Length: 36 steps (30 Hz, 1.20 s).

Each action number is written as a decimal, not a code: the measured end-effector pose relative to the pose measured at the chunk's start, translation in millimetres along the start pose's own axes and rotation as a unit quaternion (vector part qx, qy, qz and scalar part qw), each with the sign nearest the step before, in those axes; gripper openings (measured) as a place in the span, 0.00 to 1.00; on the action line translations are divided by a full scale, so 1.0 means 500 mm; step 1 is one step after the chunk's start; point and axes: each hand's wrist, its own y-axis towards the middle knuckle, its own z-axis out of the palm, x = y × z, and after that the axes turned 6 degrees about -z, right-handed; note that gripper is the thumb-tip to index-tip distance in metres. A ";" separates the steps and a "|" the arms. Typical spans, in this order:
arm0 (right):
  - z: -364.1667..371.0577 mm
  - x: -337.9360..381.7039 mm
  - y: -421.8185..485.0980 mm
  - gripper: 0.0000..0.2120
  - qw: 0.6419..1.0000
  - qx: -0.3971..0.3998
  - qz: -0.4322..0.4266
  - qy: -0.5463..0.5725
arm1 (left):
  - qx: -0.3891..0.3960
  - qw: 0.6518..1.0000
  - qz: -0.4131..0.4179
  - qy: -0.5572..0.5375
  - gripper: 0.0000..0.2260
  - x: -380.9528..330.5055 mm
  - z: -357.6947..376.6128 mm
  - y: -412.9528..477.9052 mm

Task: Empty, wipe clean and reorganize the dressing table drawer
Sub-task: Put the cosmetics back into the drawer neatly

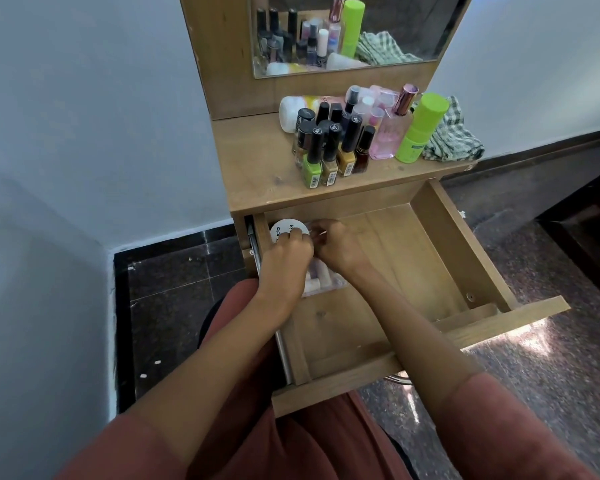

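Nearest the camera are the reddish sleeves (pixel 499 427) and lap of the person, cut off by the lower edge. Both forearms reach into the open drawer (pixel 458 244), which is pulled out over the knees. The left hand (pixel 286 254) and the right hand (pixel 338 245) meet at its rear left part, fingers curled down over a clear box (pixel 321 284) with small pale items inside. The hands hide most of the box, so I cannot tell if either one grips it or only rests on it. Behind the left fingers a white round lid (pixel 283 228) shows, with its print partly covered. On the table top (pixel 257 161) stand nail polish bottles (pixel 326 150), perhaps a dozen, a green bottle (pixel 420 128) and a checked cloth (pixel 454 140).
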 end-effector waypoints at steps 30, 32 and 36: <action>-0.026 -0.036 -0.010 0.13 0.985 -0.067 0.158 0.020 | 0.082 0.980 0.149 -0.103 0.14 -0.019 0.022 -0.021; -0.028 -0.032 -0.014 0.12 0.985 -0.069 0.156 0.017 | 0.075 0.981 0.145 -0.105 0.14 -0.018 0.026 -0.022; -0.030 -0.033 -0.018 0.11 0.985 -0.073 0.153 0.014 | 0.077 0.982 0.141 -0.098 0.16 -0.019 0.023 -0.025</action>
